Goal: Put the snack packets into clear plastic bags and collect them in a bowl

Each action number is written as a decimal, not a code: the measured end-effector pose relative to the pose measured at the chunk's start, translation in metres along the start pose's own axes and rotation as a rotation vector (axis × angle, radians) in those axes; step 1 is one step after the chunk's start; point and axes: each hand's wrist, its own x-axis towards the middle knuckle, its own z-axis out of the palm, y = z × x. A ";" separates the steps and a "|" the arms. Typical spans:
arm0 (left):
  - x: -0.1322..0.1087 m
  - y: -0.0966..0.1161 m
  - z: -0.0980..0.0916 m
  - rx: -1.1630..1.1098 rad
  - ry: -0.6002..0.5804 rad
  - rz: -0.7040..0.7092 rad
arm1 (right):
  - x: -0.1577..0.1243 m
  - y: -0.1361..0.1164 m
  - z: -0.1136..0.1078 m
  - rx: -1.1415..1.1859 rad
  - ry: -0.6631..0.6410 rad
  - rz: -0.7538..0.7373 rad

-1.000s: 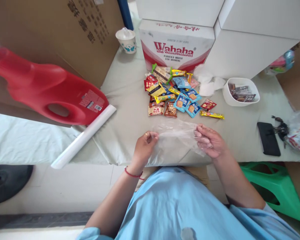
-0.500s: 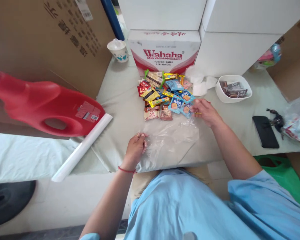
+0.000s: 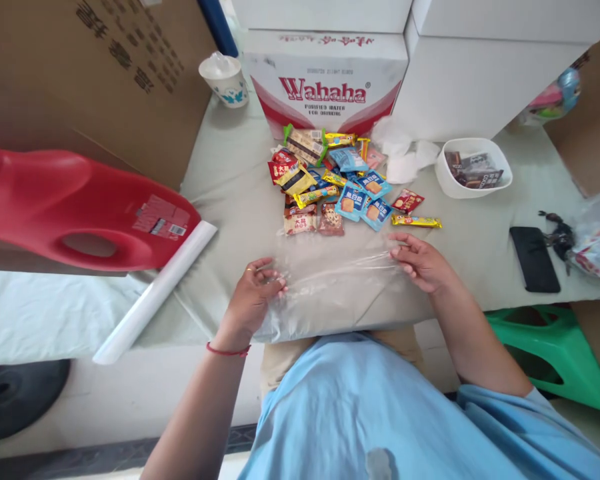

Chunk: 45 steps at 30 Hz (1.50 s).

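A clear plastic bag lies stretched between my hands over the front of the table. My left hand is closed on its left edge, thumb and fingers together. At the bag's upper right edge, my right hand pinches the thin film. Just beyond the bag is a pile of small wrapped snacks: blue packets, yellow sticks, brown and cream packets and a green-ended bar. A red packet and a yellow stick lie apart, close to my right hand.
A white tub with dark packets stands to the right, near a phone and keys. On the left are a red jug, a white roll and a paper cup. A Wahaha box stands behind the snacks.
My right hand has moved from the blue packets down and right, drawing the bag's edge along. The red packet and yellow stick now show beside the pile. My left hand has shifted slightly left.
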 end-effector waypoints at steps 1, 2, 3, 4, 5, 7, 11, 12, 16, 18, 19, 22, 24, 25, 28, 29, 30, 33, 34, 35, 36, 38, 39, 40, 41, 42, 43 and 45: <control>0.001 -0.002 -0.004 0.037 0.009 0.007 | -0.001 0.002 -0.004 -0.016 0.013 0.006; 0.001 -0.005 -0.007 0.083 0.028 0.025 | -0.001 0.005 -0.006 -0.043 0.028 0.008; 0.002 -0.008 -0.010 0.135 0.050 0.049 | -0.002 0.008 -0.007 -0.074 0.038 0.006; 0.001 -0.011 -0.012 0.189 0.068 0.075 | -0.004 0.012 -0.007 -0.102 0.040 -0.003; 0.001 -0.014 -0.013 0.243 0.078 0.096 | -0.006 0.017 -0.007 -0.125 0.033 -0.020; -0.003 -0.019 -0.013 0.356 0.108 0.136 | -0.011 0.024 -0.003 -0.163 -0.003 -0.077; -0.014 -0.018 -0.013 0.784 0.342 0.522 | -0.023 0.030 0.003 -0.263 -0.079 -0.152; -0.016 -0.016 -0.012 0.901 0.391 0.685 | -0.025 0.030 0.004 -0.268 -0.090 -0.139; -0.018 -0.016 -0.004 1.183 0.226 1.095 | -0.035 0.025 0.002 -0.209 -0.116 -0.033; -0.013 -0.022 0.001 1.284 0.089 1.063 | -0.043 0.025 -0.002 -0.214 -0.120 0.011; -0.009 -0.025 0.003 1.332 0.049 1.008 | -0.047 0.026 -0.006 -0.236 -0.121 0.032; 0.001 -0.037 0.000 1.432 -0.040 0.856 | -0.063 0.030 -0.025 -0.370 -0.125 0.113; 0.004 -0.042 -0.006 1.453 -0.080 0.819 | -0.069 0.029 -0.040 -0.505 -0.150 0.153; 0.005 -0.044 -0.009 1.455 -0.086 0.812 | -0.070 0.025 -0.047 -0.579 -0.159 0.150; 0.005 -0.044 -0.015 1.455 -0.067 0.799 | -0.057 -0.005 -0.054 -0.779 -0.086 0.006; 0.004 -0.043 -0.015 1.458 -0.062 0.799 | -0.046 -0.019 -0.050 -0.831 -0.028 -0.078; 0.004 -0.042 -0.014 1.461 -0.057 0.803 | -0.032 -0.034 -0.043 -0.877 0.031 -0.171; 0.003 -0.041 -0.010 1.463 -0.041 0.819 | 0.028 -0.077 0.001 -1.010 0.093 -0.426; 0.002 -0.040 -0.009 1.463 -0.039 0.822 | 0.051 -0.086 0.022 -1.049 0.077 -0.513; 0.002 -0.040 -0.009 1.462 -0.038 0.825 | 0.075 -0.093 0.045 -1.084 0.048 -0.585; 0.002 -0.040 -0.009 1.462 -0.038 0.825 | 0.098 -0.097 0.069 -1.124 0.018 -0.640; 0.001 -0.039 -0.009 1.467 -0.037 0.823 | 0.141 -0.098 0.117 -1.167 0.037 -0.726; 0.001 -0.039 -0.009 1.471 -0.036 0.822 | 0.158 -0.096 0.139 -1.186 0.070 -0.736; 0.001 -0.039 -0.010 1.475 -0.036 0.821 | 0.172 -0.094 0.157 -1.212 0.082 -0.723; 0.001 -0.038 -0.010 1.479 -0.036 0.820 | 0.183 -0.093 0.170 -1.236 0.101 -0.700; 0.001 -0.038 -0.010 1.482 -0.035 0.819 | 0.189 -0.092 0.179 -1.248 0.116 -0.677; 0.000 -0.038 -0.009 1.484 -0.034 0.817 | 0.192 -0.092 0.183 -1.245 0.129 -0.666; 0.000 -0.038 -0.009 1.486 -0.032 0.812 | 0.184 -0.094 0.175 -1.166 0.158 -0.694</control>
